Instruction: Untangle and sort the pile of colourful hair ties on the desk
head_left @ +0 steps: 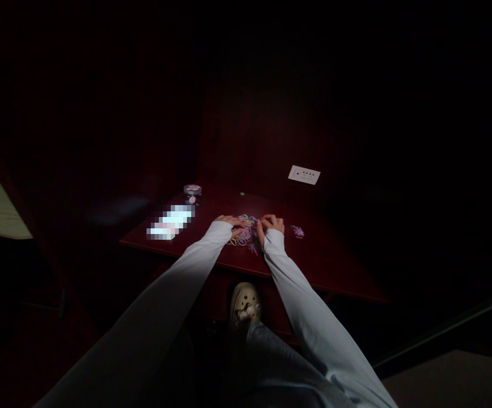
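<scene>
A pile of small colourful hair ties (pixel 241 241), in pink, purple, yellow and green, lies on the dark red table (pixel 212 249). At its left side my left hand (pixel 231 221) reaches over it, fingers stretched out and a little apart, touching the pile. My right hand (pixel 271 223) is at the pile's right edge with its fingers bent and the thumb drawn in. What its fingertips hold, if anything, is too small and dark to make out. Right of this hand lies a separate small heap of purple hair ties (pixel 297 231).
A clear round jar (pixel 192 194) stands at the back left, behind a bright pixelated rectangle (pixel 170 222). One green hair tie (pixel 242 194) lies apart near the wall. A white socket plate (pixel 304 175) is on the wall. Below the table's edge shows a clog (pixel 245 300).
</scene>
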Demonstrator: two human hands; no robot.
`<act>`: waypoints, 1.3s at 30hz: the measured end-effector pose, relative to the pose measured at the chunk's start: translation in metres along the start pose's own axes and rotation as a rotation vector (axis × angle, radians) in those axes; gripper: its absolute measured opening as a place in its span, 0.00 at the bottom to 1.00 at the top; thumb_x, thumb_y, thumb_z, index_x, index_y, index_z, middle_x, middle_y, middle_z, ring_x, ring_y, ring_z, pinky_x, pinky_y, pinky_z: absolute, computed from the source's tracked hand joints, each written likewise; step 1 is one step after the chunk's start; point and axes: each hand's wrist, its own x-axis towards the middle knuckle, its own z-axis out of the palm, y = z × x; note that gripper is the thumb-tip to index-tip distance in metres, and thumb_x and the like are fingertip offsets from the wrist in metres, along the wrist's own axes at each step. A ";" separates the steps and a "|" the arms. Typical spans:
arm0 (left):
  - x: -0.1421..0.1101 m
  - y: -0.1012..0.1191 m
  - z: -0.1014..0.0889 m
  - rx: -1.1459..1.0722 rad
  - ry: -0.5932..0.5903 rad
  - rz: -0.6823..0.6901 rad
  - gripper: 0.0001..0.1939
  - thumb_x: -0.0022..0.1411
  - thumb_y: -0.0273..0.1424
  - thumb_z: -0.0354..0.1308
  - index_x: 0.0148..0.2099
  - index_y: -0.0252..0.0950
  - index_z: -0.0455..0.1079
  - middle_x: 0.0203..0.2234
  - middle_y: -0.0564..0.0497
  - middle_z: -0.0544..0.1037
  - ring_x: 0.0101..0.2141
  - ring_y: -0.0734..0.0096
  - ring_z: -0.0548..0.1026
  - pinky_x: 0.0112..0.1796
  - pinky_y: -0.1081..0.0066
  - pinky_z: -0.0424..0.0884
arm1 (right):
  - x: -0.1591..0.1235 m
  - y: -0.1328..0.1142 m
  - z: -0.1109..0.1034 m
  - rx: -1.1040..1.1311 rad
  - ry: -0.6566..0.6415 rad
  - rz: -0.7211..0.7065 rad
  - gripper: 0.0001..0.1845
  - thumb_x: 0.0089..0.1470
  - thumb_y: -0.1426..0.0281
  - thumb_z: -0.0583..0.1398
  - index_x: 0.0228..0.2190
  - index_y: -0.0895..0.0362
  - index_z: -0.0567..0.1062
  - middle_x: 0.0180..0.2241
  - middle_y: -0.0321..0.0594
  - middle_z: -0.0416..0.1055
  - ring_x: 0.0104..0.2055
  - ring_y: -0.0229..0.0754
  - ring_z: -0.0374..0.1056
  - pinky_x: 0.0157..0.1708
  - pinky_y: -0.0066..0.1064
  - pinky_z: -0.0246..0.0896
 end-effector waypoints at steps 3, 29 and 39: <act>0.000 0.000 0.000 0.016 -0.005 0.009 0.11 0.67 0.32 0.64 0.49 0.45 0.85 0.51 0.50 0.87 0.54 0.62 0.80 0.57 0.65 0.71 | 0.000 0.000 0.001 -0.011 -0.007 -0.001 0.16 0.70 0.62 0.56 0.37 0.52 0.84 0.48 0.44 0.75 0.50 0.50 0.61 0.51 0.40 0.54; 0.006 -0.015 0.009 -0.283 0.185 0.093 0.13 0.64 0.28 0.62 0.49 0.37 0.82 0.42 0.46 0.85 0.39 0.66 0.81 0.45 0.67 0.78 | -0.001 0.001 0.000 0.108 -0.100 -0.058 0.11 0.66 0.60 0.63 0.39 0.48 0.87 0.46 0.43 0.76 0.51 0.52 0.60 0.52 0.42 0.53; 0.010 -0.024 0.021 -0.370 0.211 0.127 0.24 0.64 0.25 0.53 0.57 0.40 0.81 0.55 0.48 0.84 0.57 0.61 0.79 0.64 0.58 0.72 | -0.001 -0.004 -0.004 0.073 -0.129 -0.104 0.12 0.67 0.59 0.64 0.40 0.47 0.87 0.44 0.42 0.78 0.50 0.50 0.61 0.50 0.41 0.52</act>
